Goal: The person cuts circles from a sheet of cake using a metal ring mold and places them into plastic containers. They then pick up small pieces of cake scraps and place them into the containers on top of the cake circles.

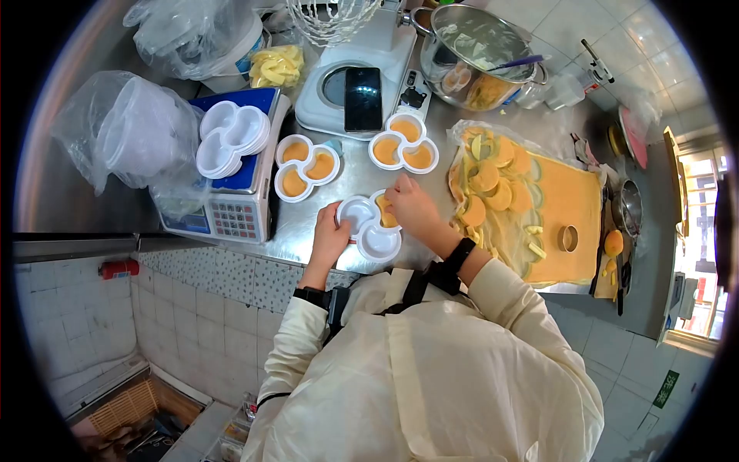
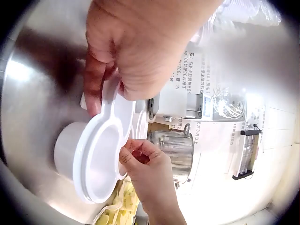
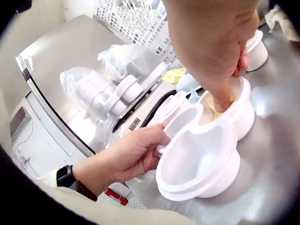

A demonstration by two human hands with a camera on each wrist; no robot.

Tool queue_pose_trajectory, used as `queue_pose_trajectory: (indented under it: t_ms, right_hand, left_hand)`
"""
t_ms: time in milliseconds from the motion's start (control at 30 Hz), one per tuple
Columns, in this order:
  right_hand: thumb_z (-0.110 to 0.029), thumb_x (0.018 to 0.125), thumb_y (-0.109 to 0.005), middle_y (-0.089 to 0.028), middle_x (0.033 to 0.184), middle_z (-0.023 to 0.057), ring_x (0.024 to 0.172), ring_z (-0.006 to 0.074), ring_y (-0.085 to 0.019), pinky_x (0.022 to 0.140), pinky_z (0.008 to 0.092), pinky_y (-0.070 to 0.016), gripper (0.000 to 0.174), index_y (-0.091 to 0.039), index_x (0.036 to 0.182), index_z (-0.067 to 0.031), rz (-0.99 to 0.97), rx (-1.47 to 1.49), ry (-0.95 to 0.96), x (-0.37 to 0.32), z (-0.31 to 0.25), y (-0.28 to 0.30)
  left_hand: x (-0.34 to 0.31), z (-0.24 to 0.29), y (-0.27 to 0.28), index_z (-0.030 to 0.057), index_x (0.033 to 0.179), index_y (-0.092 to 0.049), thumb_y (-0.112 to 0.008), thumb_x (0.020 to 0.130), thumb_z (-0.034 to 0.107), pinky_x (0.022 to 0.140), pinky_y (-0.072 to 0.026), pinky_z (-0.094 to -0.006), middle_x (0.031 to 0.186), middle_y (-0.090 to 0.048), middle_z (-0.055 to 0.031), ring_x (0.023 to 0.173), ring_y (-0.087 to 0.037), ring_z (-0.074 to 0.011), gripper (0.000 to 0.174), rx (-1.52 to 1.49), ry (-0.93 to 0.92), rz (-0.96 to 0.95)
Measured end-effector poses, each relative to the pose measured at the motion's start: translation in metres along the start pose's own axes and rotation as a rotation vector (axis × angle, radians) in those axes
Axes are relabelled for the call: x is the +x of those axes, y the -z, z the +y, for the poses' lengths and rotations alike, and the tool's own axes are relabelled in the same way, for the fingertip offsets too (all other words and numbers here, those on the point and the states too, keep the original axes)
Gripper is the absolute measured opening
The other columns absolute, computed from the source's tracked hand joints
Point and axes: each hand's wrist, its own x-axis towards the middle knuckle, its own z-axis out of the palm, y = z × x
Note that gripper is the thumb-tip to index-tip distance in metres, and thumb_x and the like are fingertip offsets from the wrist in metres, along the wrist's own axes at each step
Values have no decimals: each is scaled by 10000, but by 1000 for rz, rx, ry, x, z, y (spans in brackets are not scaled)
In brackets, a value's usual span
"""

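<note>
A white three-cup container (image 1: 379,242) stands at the counter's front edge. My left hand (image 1: 329,237) grips its rim on the left side, fingers bent over the edge, as the left wrist view also shows. Bent fingers of my right hand (image 1: 413,206) hold a yellow cake round (image 1: 386,212) inside the upper right cup. In the right wrist view the thumb lies on that yellow round (image 3: 216,107), partly hidden by the hand. The front cup (image 3: 199,157) is bare inside. Two similar containers, at left (image 1: 295,183) and behind (image 1: 418,158), have a yellow round in each cup.
On the right lies a yellow cake sheet (image 1: 573,204) with cut rounds (image 1: 485,175) and a ring cutter (image 1: 568,239). A scale (image 1: 231,215) bearing stacked containers is at left. Behind are a phone (image 1: 362,100) on a mixer base and a steel pot (image 1: 473,58).
</note>
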Motion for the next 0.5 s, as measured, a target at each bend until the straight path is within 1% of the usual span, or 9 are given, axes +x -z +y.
queue_pose_trajectory:
  t_ms: [67, 100, 167, 200, 233, 267, 300, 433, 500]
  right_hand:
    - [-132, 698, -650, -482, 875, 81, 896, 266, -514, 735, 348, -459, 153, -596, 827, -71, -10, -63, 17, 1, 1, -1]
    - [-150, 699, -637, -489, 858, 74, 903, 249, -506, 734, 336, -454, 147, -600, 821, -78, -20, -126, 38, 3, 0, 0]
    - [-156, 707, -618, -492, 840, 70, 887, 236, -511, 729, 333, -450, 136, -602, 817, -78, -26, -219, 79, 4, -4, 6]
    - [-161, 716, -600, -495, 821, 67, 870, 223, -515, 725, 331, -446, 128, -605, 813, -79, -32, -313, 121, 5, -6, 10]
    - [-161, 716, -600, -495, 821, 67, 870, 223, -515, 725, 331, -446, 128, -605, 813, -79, -33, -312, 125, 6, -6, 16]
    - [-155, 721, -591, -510, 817, 67, 863, 218, -529, 717, 329, -458, 124, -604, 817, -77, -16, -275, 247, 6, -4, 24]
    - [-148, 727, -581, -525, 813, 68, 857, 212, -542, 710, 327, -470, 121, -604, 820, -75, 0, -237, 368, 6, -3, 28]
    - [-119, 727, -570, -562, 854, 82, 870, 201, -570, 700, 318, -500, 134, -598, 840, -51, -114, -166, 335, -1, -5, 18]
    - [-101, 724, -571, -580, 889, 94, 876, 208, -590, 703, 308, -519, 168, -592, 868, -18, -213, -272, 207, 0, -7, 0]
  left_hand:
    - [0, 0, 2, -19, 1189, -487, -513, 785, 54, 690, -544, -325, 1114, -485, -203, 886, -570, -270, 411, -21, -10, -29]
    - [0, 5, 4, -19, 1189, -487, -513, 785, 54, 690, -544, -325, 1114, -485, -203, 886, -570, -270, 411, -19, -10, -29]
    - [-2, 24, 11, -25, 1195, -476, -501, 797, 28, 617, -581, -305, 1126, -471, -202, 881, -581, -267, 402, -415, 196, -136]
    - [-3, 28, 14, -25, 1195, -476, -501, 797, 28, 617, -581, -305, 1126, -471, -202, 881, -581, -267, 402, -414, 198, -134]
    - [-3, 32, 16, -20, 1183, -486, -504, 784, 38, 719, -522, -331, 1094, -507, -201, 917, -572, -287, 403, -331, 185, -118]
    - [-3, 33, 17, -14, 1171, -496, -507, 771, 47, 821, -463, -358, 1061, -543, -200, 953, -564, -308, 405, -248, 173, -99]
    - [-3, 33, 17, -14, 1171, -496, -507, 771, 47, 821, -463, -358, 1061, -543, -200, 953, -564, -308, 405, -250, 176, -93]
    - [-3, 33, 14, -15, 1173, -492, -508, 767, 48, 822, -457, -356, 1053, -545, -200, 951, -563, -313, 411, -264, 136, -97]
    - [-1, 29, 10, -13, 1177, -489, -509, 765, 49, 832, -448, -359, 1055, -541, -204, 951, -561, -320, 416, -250, 123, -102]
